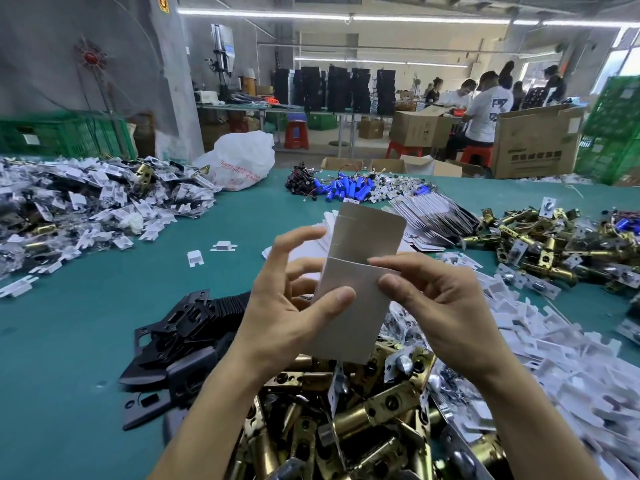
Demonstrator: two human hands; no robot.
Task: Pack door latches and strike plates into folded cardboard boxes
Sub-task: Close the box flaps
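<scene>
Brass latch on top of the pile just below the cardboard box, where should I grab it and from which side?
Take the brass latch by its round barrel, pinching across it from above. It lies on its side atop the pile with the barrel's curve exposed, whereas the flat faceplate end looks hemmed in by neighbouring latches.

Left hand [284,320], right hand [446,313]: bare, with short trimmed nails. Forearms [207,410]: bare to the frame's lower edge.

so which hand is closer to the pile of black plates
Left. The left hand grips the cardboard box right beside the black plates; the right hand grips the box's other side, farther from them.
</scene>
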